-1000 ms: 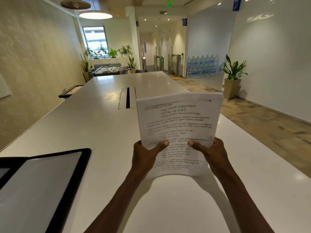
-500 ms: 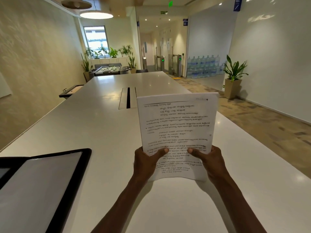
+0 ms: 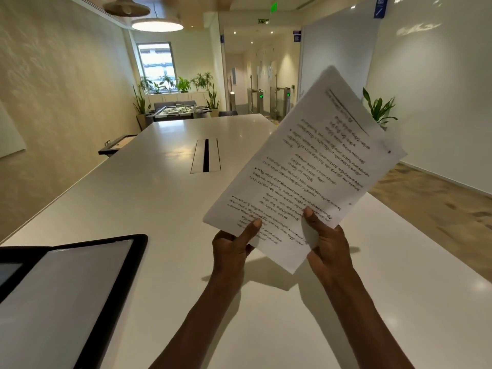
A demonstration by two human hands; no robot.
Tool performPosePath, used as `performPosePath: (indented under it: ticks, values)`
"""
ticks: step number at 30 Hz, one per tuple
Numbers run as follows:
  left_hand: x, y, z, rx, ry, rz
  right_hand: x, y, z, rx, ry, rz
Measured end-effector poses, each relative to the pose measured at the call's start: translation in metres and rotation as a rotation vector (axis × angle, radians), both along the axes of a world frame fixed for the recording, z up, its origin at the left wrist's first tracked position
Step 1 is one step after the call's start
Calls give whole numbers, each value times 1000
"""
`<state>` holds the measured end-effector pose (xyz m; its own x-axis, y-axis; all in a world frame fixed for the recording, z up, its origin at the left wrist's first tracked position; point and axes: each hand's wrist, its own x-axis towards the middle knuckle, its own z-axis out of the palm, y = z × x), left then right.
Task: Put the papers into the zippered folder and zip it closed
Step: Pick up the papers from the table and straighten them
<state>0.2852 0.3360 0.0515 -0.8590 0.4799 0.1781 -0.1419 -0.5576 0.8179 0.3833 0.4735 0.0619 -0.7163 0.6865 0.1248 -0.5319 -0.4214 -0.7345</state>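
A stack of white printed papers [image 3: 306, 166] is held up above the table, tilted so its top leans to the right. My left hand [image 3: 231, 249] pinches the lower left corner with the thumb on the front. My right hand [image 3: 328, 249] grips the bottom edge, thumb on the text. The zippered folder [image 3: 64, 296] lies flat at the lower left of the table, with a black border and a grey translucent face, partly cut off by the frame. Its zipper is not visible.
The long white table [image 3: 149, 203] stretches ahead with a cable slot [image 3: 205, 155] in its middle. A potted plant [image 3: 378, 110] stands by the right wall, beyond the table's right edge. A small side tray [image 3: 117, 145] sits off the left edge.
The papers were held upright and square; now they have been lifted and rotated clockwise, top leaning right. Both hands kept their grip and moved slightly rightward.
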Motion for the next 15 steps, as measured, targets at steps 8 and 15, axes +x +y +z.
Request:
performPosePath:
  ticks: [8, 15]
  values:
    - [1, 10, 1, 38, 90, 52, -9, -23, -12, -252, -15, 123]
    - [-23, -11, 2, -86, 156, 100, 1, 23, -5, -205, 126, 45]
